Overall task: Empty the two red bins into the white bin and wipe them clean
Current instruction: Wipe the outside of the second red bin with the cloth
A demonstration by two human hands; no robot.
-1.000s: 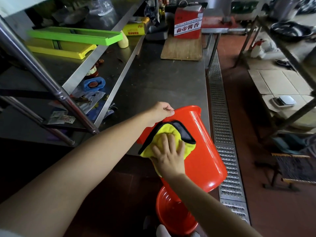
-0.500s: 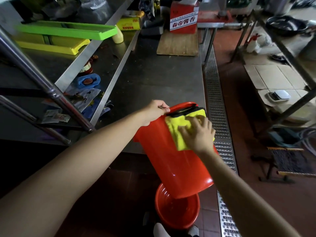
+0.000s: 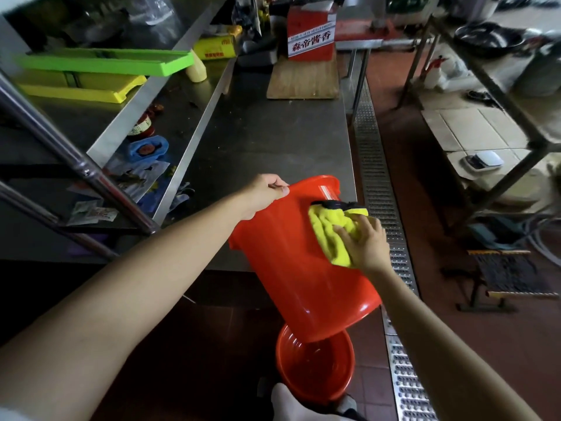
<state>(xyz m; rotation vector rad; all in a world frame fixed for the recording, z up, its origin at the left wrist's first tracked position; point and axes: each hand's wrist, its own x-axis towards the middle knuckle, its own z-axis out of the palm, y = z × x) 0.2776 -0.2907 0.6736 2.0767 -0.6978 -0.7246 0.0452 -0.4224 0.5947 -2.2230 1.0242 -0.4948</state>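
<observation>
The left hand (image 3: 267,189) gripped the tilted red bin (image 3: 300,256) by its rim, steadying it above the second red bin (image 3: 315,369) on the floor while the right hand (image 3: 364,241) pressed a yellow cloth (image 3: 329,229) flat against its outer wall

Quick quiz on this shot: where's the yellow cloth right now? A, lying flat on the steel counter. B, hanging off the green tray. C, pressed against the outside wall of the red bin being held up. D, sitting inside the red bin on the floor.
C: the right hand presses the yellow cloth against the outer wall of the held red bin, whose rim the left hand grips.
</observation>
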